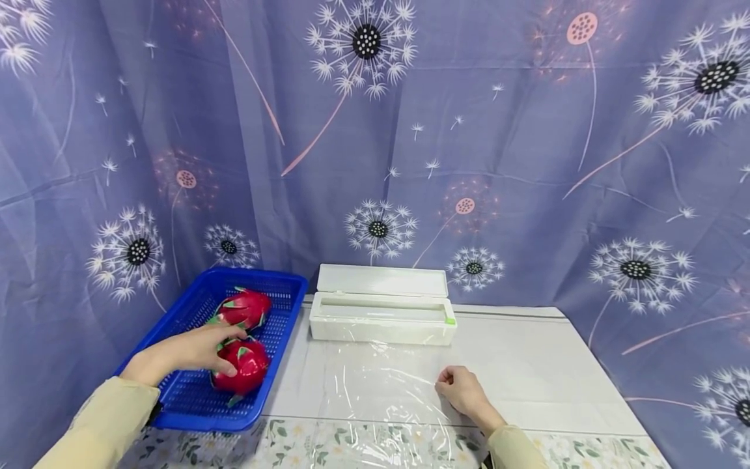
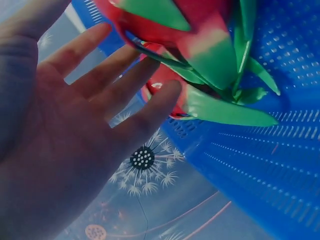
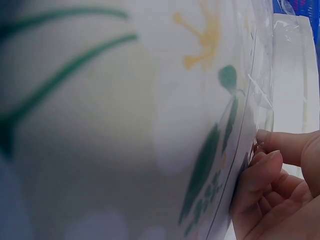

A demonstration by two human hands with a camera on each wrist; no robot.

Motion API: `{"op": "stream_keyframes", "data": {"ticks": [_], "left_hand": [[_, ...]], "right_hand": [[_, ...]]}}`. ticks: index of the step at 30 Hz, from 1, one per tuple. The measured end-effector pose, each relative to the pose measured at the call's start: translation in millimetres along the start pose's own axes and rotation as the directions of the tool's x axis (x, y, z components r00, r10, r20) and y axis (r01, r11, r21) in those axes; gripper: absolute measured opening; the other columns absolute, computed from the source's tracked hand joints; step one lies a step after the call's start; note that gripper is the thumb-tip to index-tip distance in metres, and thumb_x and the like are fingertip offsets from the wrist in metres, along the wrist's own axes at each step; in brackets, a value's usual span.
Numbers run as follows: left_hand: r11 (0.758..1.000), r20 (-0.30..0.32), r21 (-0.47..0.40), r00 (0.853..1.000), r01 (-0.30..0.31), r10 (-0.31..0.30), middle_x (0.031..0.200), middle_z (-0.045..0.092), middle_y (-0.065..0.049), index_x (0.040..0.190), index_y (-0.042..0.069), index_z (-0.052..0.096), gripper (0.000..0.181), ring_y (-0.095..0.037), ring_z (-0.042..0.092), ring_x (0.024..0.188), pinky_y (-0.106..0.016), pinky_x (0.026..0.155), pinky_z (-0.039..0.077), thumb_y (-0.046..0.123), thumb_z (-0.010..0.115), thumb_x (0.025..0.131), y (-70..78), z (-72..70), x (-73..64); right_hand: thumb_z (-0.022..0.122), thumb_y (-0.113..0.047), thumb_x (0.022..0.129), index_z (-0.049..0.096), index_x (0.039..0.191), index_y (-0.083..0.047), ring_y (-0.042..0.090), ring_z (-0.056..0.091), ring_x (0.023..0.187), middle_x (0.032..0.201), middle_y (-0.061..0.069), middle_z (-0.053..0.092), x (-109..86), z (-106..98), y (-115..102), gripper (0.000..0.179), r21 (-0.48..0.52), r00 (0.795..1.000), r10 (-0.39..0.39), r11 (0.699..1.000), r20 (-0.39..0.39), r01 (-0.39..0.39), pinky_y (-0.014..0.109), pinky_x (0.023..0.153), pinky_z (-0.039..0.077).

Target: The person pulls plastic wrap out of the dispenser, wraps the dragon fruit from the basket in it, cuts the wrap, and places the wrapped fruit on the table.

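My left hand reaches over the blue basket, at the near red dragon fruit. Its thumb lies against the fruit's left side and its fingers extend over the top. In the left wrist view those fingers are spread and nearly straight beside the red skin and green scales. A second dragon fruit lies behind it in the basket. My right hand pinches the right edge of a sheet of clear plastic wrap between thumb and fingers, low over the table.
The wrap runs from a white dispenser box with its lid raised and a green slider at its right end. A floral cloth covers the table's near edge. A purple dandelion curtain hangs behind and at both sides.
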State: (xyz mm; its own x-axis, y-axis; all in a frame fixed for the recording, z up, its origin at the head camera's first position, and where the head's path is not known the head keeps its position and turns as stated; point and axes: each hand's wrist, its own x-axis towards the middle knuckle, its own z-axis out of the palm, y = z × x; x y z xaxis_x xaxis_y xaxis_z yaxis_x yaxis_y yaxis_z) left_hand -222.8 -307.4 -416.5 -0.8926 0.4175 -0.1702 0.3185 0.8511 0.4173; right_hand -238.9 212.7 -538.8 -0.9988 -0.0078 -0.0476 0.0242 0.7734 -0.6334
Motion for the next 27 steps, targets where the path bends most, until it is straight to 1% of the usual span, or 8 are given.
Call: {"op": "stream_keyframes", "data": {"ticks": [4, 9, 12, 15, 17, 20, 23, 27], "left_hand": [[1.0, 0.035, 0.006, 0.999, 0.017, -0.018, 0.132, 0.051, -0.027, 0.128, 0.003, 0.059, 0.072, -0.054, 0.037, 0.126, -0.062, 0.091, 0.043, 0.025, 0.09, 0.067, 2.3, -1.0, 6.1], [0.997, 0.11, 0.016, 0.991, 0.07, -0.071, 0.133, 0.05, -0.027, 0.131, 0.006, 0.056, 0.078, -0.048, 0.045, 0.121, -0.061, 0.089, 0.045, 0.021, 0.092, 0.064, 6.1, -0.4, 12.8], [0.992, 0.131, 0.097, 0.988, 0.075, -0.087, 0.134, 0.049, -0.027, 0.132, 0.004, 0.054, 0.085, -0.049, 0.046, 0.12, -0.063, 0.09, 0.044, 0.02, 0.094, 0.06, 11.4, 2.4, 17.0], [0.977, 0.132, 0.189, 0.984, 0.096, -0.122, 0.139, 0.044, -0.029, 0.134, -0.001, 0.051, 0.094, -0.052, 0.039, 0.126, -0.066, 0.093, 0.04, 0.022, 0.097, 0.055, 17.7, 7.1, 20.1], [0.97, 0.132, 0.221, 0.982, 0.103, -0.135, 0.139, 0.042, -0.031, 0.135, -0.004, 0.049, 0.099, -0.054, 0.037, 0.127, -0.066, 0.095, 0.039, 0.021, 0.098, 0.052, 19.3, 9.8, 22.4], [0.977, 0.145, 0.173, 0.978, 0.123, -0.149, 0.139, 0.043, -0.029, 0.138, -0.003, 0.046, 0.101, -0.051, 0.037, 0.129, -0.065, 0.096, 0.038, 0.018, 0.097, 0.053, 15.6, 11.5, 24.0], [0.99, 0.175, 0.084, 0.976, 0.117, -0.13, 0.137, 0.046, -0.026, 0.139, -0.001, 0.046, 0.101, -0.049, 0.041, 0.126, -0.065, 0.095, 0.039, 0.018, 0.096, 0.054, 8.1, 11.0, 24.2], [0.993, 0.199, -0.021, 0.974, 0.113, -0.106, 0.136, 0.047, -0.023, 0.14, 0.002, 0.046, 0.1, -0.047, 0.044, 0.123, -0.065, 0.093, 0.041, 0.021, 0.096, 0.055, -0.1, 9.8, 24.2]], "right_hand": [[0.069, -0.005, 0.082, 0.059, 0.076, -0.01, 0.014, 0.047, 0.06, 0.067, -0.001, 0.052, 0.3, -0.9, -0.7, 0.013, 0.001, 1.0, 0.007, 1.0, -0.001, -0.007, 0.028, 0.054, 0.038], [0.069, -0.006, 0.083, 0.058, 0.077, -0.01, 0.014, 0.048, 0.06, 0.067, -0.001, 0.052, -0.4, -0.7, -0.3, 0.013, 0.003, 1.0, 0.009, 1.0, 0.006, -0.009, 0.028, 0.053, 0.038], [0.069, -0.005, 0.083, 0.058, 0.076, -0.01, 0.014, 0.047, 0.06, 0.067, -0.001, 0.051, -1.1, -0.7, -0.5, 0.014, 0.002, 1.0, -0.003, 1.0, 0.001, 0.003, 0.028, 0.053, 0.038], [0.069, -0.005, 0.082, 0.058, 0.075, -0.01, 0.014, 0.047, 0.06, 0.066, -0.002, 0.051, -1.6, 0.1, -0.7, 0.014, 0.001, 1.0, -0.026, 1.0, -0.009, 0.026, 0.028, 0.054, 0.038], [0.069, -0.005, 0.081, 0.058, 0.074, -0.01, 0.014, 0.047, 0.06, 0.065, -0.002, 0.051, -1.9, 0.6, -1.2, 0.014, 0.002, 0.999, -0.034, 0.999, -0.011, 0.034, 0.028, 0.054, 0.038], [0.069, -0.006, 0.082, 0.058, 0.075, -0.011, 0.013, 0.047, 0.06, 0.066, -0.002, 0.051, -1.8, 1.0, -1.8, 0.014, 0.001, 1.0, -0.011, 1.0, -0.006, 0.011, 0.028, 0.054, 0.038], [0.069, -0.007, 0.084, 0.058, 0.077, -0.012, 0.014, 0.048, 0.06, 0.068, -0.002, 0.051, -1.4, 0.4, -1.9, 0.014, -0.009, 1.0, 0.019, 1.0, 0.002, -0.019, 0.028, 0.054, 0.038], [0.068, -0.007, 0.084, 0.058, 0.078, -0.011, 0.014, 0.047, 0.061, 0.069, -0.001, 0.051, -1.8, -1.1, -1.2, 0.013, -0.02, 1.0, 0.008, 1.0, 0.007, -0.008, 0.029, 0.055, 0.037]]}}
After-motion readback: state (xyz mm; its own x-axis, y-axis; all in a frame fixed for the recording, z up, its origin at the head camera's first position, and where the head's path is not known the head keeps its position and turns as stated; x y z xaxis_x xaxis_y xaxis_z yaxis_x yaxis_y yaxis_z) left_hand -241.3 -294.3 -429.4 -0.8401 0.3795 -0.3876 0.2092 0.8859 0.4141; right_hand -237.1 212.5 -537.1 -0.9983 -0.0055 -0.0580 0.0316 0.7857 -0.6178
